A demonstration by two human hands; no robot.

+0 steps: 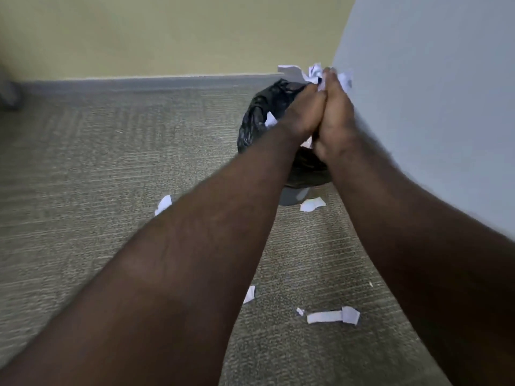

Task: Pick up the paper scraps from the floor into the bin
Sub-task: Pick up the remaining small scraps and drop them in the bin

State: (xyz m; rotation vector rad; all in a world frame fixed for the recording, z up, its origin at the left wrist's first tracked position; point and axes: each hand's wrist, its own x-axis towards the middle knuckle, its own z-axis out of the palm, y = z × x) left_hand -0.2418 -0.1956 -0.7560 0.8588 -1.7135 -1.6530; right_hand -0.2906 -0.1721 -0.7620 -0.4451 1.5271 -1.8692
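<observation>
My left hand (pixel 302 112) and my right hand (pixel 335 115) are pressed palm to palm, squeezing a bunch of white paper scraps (pixel 313 73) that sticks out past the fingertips. Both hands hover above a bin lined with a black bag (pixel 257 121), which stands on the carpet against the wall corner. A white scrap (pixel 270 119) shows inside the bag. More scraps lie on the carpet: one just below the bin (pixel 312 204), one left of my left forearm (pixel 164 204), a small one (pixel 249 294) and a long strip (pixel 331 316) between my forearms.
Grey-beige carpet (pixel 97 176) covers the floor. A yellow wall with a grey baseboard (pixel 153 82) runs along the back. A pale blue wall (pixel 432 107) rises on the right, close to my right arm. A blurred object (pixel 8 87) stands at the far left.
</observation>
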